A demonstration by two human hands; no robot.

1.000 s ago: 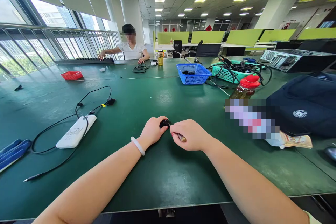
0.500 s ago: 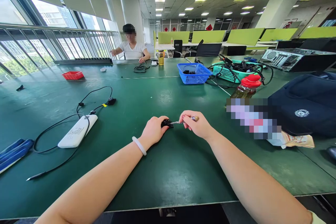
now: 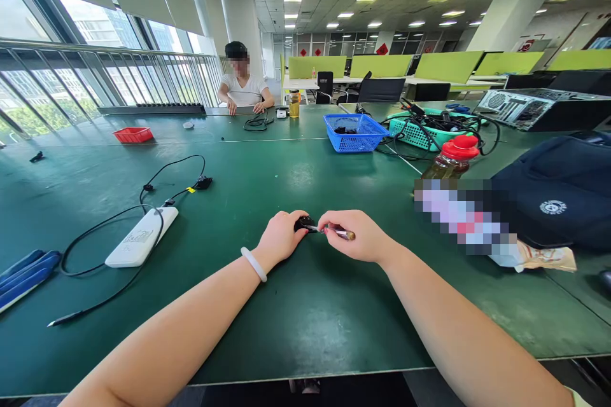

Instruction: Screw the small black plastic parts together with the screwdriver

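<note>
Three open containers sit on the green tabletop (image 3: pixel 305 331): 2 baskets + 1 tray. Blue basket (image 3: pixel 356 142), back of ctr., w/ a few small black pcs. inside, too small to ID; teal basket (image 3: pixel 411 133), just to its R, heaped w/ tangled black cables (image 3: pixel 432 116), some spilling over the rim; red tray (image 3: pixel 132 135), far L, contents not discernible. Bottles, qty. 2: red-capped bottle (image 3: pixel 451 162) w/ yellowish-brown liquid, nr. the dark bag (image 3: pixel 548 184); amber bottle (image 3: pixel 294 106) at the far edge, nr. a seated co-worker (image 3: pixel 242 90). Black part (image 3: pixel 303 223) (qty. 1): small, glossy, dark, partly hidden by fingers; lies on the tabletop at ctr., in front of the wearer. L hand (image 3: pixel 279 235), w/ 1 white bracelet (image 3: pixel 254 264) at the wrist, grips it from the L side. R hand (image 3: pixel 365 236) pinches 1 slim tool (image 3: pixel 350 235), approx. horiz., w/ metal shaft directed at the part & brownish handle end pointing R; tip contact can't be told. At L: 1 white block (image 3: pixel 142 238) w/ black cord lying across it.
</note>
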